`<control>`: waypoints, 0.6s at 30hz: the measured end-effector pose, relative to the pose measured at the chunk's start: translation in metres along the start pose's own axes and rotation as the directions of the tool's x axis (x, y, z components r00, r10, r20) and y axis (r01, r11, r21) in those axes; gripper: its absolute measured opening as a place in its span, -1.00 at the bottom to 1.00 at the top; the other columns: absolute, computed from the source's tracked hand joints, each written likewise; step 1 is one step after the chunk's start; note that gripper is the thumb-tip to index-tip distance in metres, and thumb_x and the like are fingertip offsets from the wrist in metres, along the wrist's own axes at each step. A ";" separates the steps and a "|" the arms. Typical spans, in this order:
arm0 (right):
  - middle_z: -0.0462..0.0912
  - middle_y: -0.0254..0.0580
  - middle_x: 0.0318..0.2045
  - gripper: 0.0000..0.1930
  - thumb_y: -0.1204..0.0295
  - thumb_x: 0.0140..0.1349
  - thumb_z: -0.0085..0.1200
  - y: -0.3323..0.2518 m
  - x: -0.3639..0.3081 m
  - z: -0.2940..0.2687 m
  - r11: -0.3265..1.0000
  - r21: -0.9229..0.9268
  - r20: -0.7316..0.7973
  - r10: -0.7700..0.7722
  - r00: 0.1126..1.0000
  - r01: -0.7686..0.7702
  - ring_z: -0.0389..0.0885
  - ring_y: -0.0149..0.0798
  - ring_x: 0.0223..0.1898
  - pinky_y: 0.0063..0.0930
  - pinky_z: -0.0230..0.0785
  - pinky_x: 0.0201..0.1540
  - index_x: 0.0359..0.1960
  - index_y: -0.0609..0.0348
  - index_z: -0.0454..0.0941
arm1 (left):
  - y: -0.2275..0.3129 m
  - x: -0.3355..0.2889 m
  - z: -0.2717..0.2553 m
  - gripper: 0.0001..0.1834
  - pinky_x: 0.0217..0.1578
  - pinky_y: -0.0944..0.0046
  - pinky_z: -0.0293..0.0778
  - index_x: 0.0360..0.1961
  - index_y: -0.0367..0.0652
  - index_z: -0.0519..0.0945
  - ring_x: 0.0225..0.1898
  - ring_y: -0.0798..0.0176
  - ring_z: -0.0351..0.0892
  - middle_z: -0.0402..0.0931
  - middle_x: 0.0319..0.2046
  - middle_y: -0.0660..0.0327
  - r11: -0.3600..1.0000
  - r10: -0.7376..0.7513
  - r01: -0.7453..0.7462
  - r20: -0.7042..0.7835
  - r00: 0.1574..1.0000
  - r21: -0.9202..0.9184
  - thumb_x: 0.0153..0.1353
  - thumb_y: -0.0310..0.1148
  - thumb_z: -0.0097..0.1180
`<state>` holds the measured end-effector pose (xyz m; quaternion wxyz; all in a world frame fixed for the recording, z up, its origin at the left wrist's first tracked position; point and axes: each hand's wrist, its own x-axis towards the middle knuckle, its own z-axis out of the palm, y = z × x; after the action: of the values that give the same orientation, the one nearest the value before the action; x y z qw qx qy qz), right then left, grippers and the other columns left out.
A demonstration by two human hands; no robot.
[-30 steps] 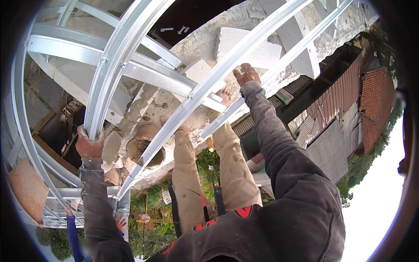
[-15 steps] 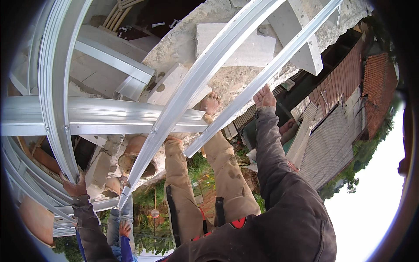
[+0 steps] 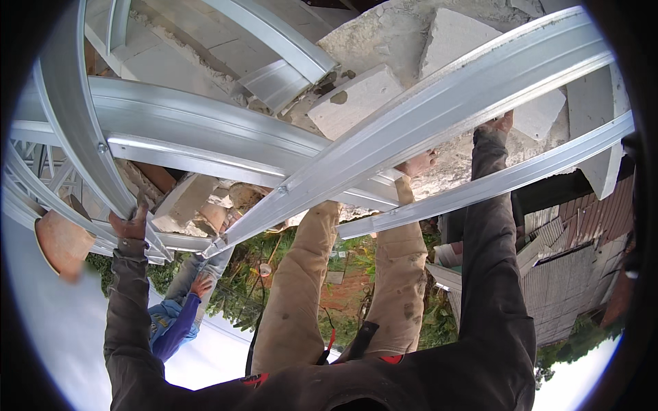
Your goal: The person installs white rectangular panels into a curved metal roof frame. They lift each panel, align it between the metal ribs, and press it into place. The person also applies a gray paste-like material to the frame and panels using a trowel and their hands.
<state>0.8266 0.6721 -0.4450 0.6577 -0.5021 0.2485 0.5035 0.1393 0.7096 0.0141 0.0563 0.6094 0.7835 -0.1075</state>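
Shiny galvanized steel channels cross in front of me, screwed together as a frame. At the left, my left hand [image 3: 130,222] is closed around the lower end of a curved-looking steel channel [image 3: 72,113]. My right hand [image 3: 497,125] reaches up at the right to the lower edge of a wide steel channel [image 3: 439,103]. That channel hides most of its fingers, so its grip does not show. My right forearm passes behind a narrower steel channel [image 3: 493,181]. Another channel [image 3: 205,130] runs crosswise between the hands and meets the wide one.
My bare foot [image 3: 418,164] rests on a rough concrete ledge [image 3: 384,34] with pale blocks [image 3: 356,99]. Far below are grass [image 3: 343,257] and corrugated roofs [image 3: 558,291]. Another person in blue [image 3: 175,322] is at the lower left. A terracotta roof tile [image 3: 63,243] lies by the left channels.
My view has turned, with the frame now tilting further to the right. My right hand, open beside the narrow channel before, is now at the wide channel's edge. My left hand keeps its hold.
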 end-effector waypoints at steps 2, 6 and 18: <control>0.46 -0.09 0.04 -0.32 0.14 -0.04 0.32 -0.002 0.002 -0.004 0.993 -0.116 0.031 -0.024 0.999 0.028 0.38 -0.03 0.08 0.03 0.31 0.10 0.11 0.12 0.36 | 0.017 -0.002 -0.001 -0.51 -0.28 0.26 0.51 -0.10 -0.36 0.45 -0.30 0.22 0.57 0.55 -0.29 0.10 0.999 0.029 -0.029 0.021 0.999 -0.022 -0.03 -0.38 0.34; 0.46 -0.08 0.04 -0.33 0.15 -0.03 0.31 -0.006 0.003 -0.011 0.987 -0.156 -0.045 0.033 0.998 -0.040 0.38 -0.03 0.08 0.03 0.32 0.08 0.11 0.13 0.37 | 0.045 -0.002 0.002 -0.36 -0.30 0.17 0.52 -0.07 -0.26 0.42 -0.39 0.14 0.61 0.59 -0.38 0.06 0.963 0.042 -0.028 0.048 0.998 -0.269 -0.18 -0.24 0.40; 0.45 -0.05 0.04 -0.35 0.17 -0.02 0.30 -0.029 0.009 -0.016 0.932 -0.353 -0.093 0.046 0.995 -0.076 0.39 -0.04 0.07 0.02 0.37 0.03 0.10 0.14 0.37 | 0.067 0.000 -0.003 -0.33 -0.26 0.22 0.56 -0.02 -0.24 0.40 -0.32 0.09 0.66 0.60 -0.32 0.00 0.967 0.242 -0.244 -0.044 0.969 -0.068 -0.17 -0.22 0.38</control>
<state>0.8593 0.6613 -0.4467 0.5290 -0.6253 0.1957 0.5393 0.2046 0.7262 0.0102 0.0771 0.7002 0.7073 -0.0602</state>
